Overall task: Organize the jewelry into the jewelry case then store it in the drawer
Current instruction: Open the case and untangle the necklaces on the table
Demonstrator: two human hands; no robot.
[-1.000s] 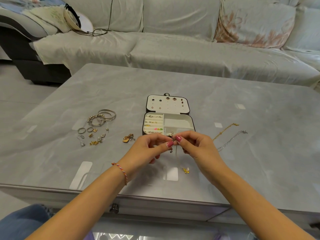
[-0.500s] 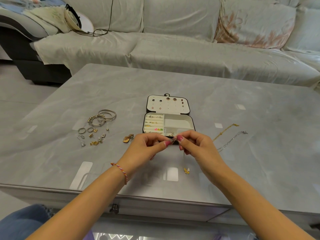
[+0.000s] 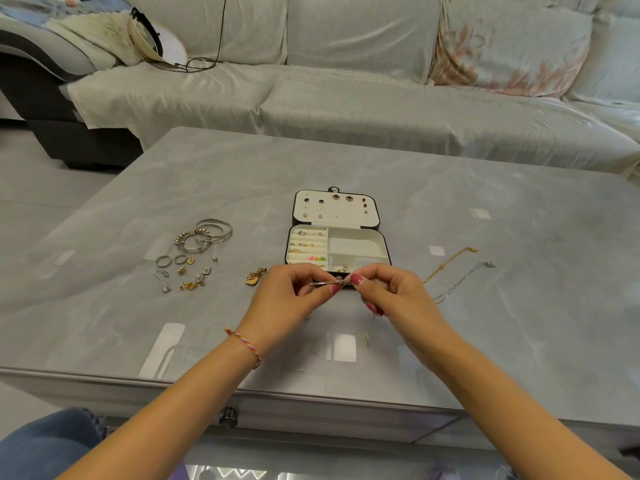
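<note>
Bright, even indoor light, soft shadows.
Pale rectangular glare patches on the glossy table [image 3: 519, 306], strongest near its front edge; faint shadows under the hands. Sharp at centre, small jewelry too fine to resolve. Wide-angle bending at the frame edges, curving the sofa [image 3: 346, 98] and the table's far corners.

grey sofa [image 3: 346, 109], floral cushion [image 3: 509, 46], cable [image 3: 221, 29]

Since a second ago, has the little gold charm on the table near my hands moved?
No. The gold charm still lies on the table just right of the bright square reflection, below the right hand.
</note>
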